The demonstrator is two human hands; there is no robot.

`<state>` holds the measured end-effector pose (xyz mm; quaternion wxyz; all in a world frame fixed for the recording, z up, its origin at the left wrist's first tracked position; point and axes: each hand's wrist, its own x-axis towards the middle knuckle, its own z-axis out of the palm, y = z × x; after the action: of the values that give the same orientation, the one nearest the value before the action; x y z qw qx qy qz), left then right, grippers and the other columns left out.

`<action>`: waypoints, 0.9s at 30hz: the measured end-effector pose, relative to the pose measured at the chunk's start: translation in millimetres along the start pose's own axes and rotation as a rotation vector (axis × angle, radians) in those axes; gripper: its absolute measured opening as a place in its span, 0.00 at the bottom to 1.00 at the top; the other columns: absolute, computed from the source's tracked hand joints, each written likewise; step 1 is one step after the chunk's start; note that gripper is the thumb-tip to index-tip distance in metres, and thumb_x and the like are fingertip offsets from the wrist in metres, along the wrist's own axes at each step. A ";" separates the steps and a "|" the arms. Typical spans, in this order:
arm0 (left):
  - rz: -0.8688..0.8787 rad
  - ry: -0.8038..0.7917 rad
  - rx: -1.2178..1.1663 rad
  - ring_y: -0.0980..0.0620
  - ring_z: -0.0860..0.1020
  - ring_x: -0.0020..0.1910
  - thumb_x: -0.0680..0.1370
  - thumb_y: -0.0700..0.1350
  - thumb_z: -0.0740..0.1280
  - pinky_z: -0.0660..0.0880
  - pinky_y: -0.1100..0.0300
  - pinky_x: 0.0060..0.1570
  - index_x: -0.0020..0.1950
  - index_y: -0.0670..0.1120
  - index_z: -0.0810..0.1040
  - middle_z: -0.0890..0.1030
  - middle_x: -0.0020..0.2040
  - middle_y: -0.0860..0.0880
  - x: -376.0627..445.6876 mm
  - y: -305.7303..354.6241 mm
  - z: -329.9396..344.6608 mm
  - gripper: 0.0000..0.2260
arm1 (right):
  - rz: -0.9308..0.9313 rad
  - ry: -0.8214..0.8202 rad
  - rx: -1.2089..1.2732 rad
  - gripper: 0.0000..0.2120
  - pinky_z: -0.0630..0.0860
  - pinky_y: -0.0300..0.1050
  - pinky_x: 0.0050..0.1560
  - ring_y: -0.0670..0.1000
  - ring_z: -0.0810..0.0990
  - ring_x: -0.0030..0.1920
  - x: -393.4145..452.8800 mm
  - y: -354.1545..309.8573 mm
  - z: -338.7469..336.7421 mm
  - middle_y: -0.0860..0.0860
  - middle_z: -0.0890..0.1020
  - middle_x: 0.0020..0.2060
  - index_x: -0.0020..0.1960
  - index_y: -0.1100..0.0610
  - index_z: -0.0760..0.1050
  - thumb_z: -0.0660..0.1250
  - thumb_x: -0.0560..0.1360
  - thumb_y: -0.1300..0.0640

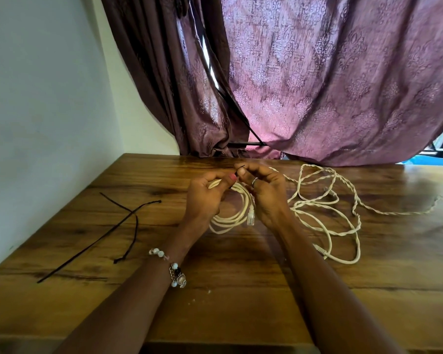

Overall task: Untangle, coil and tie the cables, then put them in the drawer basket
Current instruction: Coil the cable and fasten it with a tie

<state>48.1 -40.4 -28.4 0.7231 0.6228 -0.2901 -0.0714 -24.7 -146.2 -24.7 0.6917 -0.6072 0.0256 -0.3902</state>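
With the coiled cable point(230, 208) held between and beneath them, the black tie point(237, 172) is pinched by left hand point(205, 198) and right hand point(264, 192); it should be cinched snugly, coil kept flat.

Both hands point(205, 198) point(265, 195) pinch black tie point(237, 172) over coiled white cable point(230, 221); tangled cable point(327, 213) right.

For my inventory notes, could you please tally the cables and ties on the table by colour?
White cables: 2, the coiled cable and the tangled cable.
Black ties: 3, two loose ties and one held tie.
Total: 5.
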 end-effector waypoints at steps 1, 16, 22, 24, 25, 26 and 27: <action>0.042 -0.022 0.020 0.63 0.70 0.21 0.74 0.44 0.71 0.63 0.72 0.22 0.43 0.45 0.81 0.75 0.23 0.58 -0.5 -0.2 -0.7 0.03 | -0.010 -0.009 -0.018 0.07 0.78 0.50 0.52 0.53 0.81 0.46 0.9 -0.9 -0.8 0.54 0.84 0.41 0.45 0.59 0.82 0.68 0.72 0.68; 0.105 -0.158 0.191 0.51 0.71 0.22 0.67 0.49 0.70 0.68 0.58 0.27 0.31 0.54 0.79 0.75 0.23 0.52 4.5 -8.3 10.7 0.05 | 0.121 0.158 -0.163 0.13 0.71 0.37 0.35 0.46 0.71 0.32 3.6 -7.9 7.8 0.54 0.73 0.30 0.36 0.61 0.75 0.60 0.77 0.71; 0.183 -0.239 0.226 0.53 0.71 0.23 0.72 0.44 0.69 0.69 0.57 0.28 0.30 0.53 0.75 0.74 0.23 0.53 3.9 -7.2 8.8 0.11 | 0.200 0.207 -0.172 0.15 0.66 0.31 0.22 0.40 0.71 0.22 0.3 -18.4 12.0 0.56 0.73 0.30 0.33 0.64 0.73 0.59 0.77 0.73; 0.220 -0.243 0.257 0.56 0.71 0.24 0.72 0.43 0.69 0.68 0.58 0.29 0.30 0.51 0.74 0.74 0.24 0.55 3.6 -5.5 8.5 0.11 | 0.208 0.234 -0.177 0.15 0.65 0.30 0.20 0.39 0.70 0.20 -1.3 -22.7 14.4 0.56 0.74 0.29 0.33 0.64 0.73 0.59 0.77 0.73; 0.236 -0.251 0.271 0.58 0.71 0.24 0.73 0.43 0.70 0.68 0.59 0.29 0.31 0.50 0.74 0.74 0.24 0.55 3.1 -4.7 8.1 0.11 | 0.213 0.247 -0.174 0.16 0.65 0.30 0.20 0.39 0.70 0.19 -2.4 -24.8 15.4 0.56 0.74 0.29 0.33 0.64 0.73 0.59 0.77 0.73; 0.247 -0.258 0.281 0.59 0.71 0.24 0.73 0.41 0.70 0.68 0.61 0.29 0.32 0.47 0.74 0.74 0.24 0.56 2.8 -4.6 7.4 0.11 | 0.215 0.256 -0.169 0.16 0.65 0.30 0.20 0.39 0.70 0.19 -3.4 -26.5 16.5 0.56 0.74 0.29 0.32 0.64 0.73 0.59 0.77 0.74; 0.247 -0.261 0.288 0.59 0.71 0.24 0.74 0.41 0.69 0.67 0.61 0.29 0.33 0.45 0.75 0.74 0.24 0.56 2.3 -4.6 6.5 0.10 | 0.214 0.258 -0.164 0.16 0.65 0.30 0.20 0.38 0.70 0.19 -4.7 -28.4 17.8 0.56 0.74 0.29 0.32 0.64 0.73 0.58 0.77 0.74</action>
<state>47.9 -48.0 -31.6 0.5865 0.6647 -0.4624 -0.0201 -33.4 -127.7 2.3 0.6683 -0.6003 0.2105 -0.3855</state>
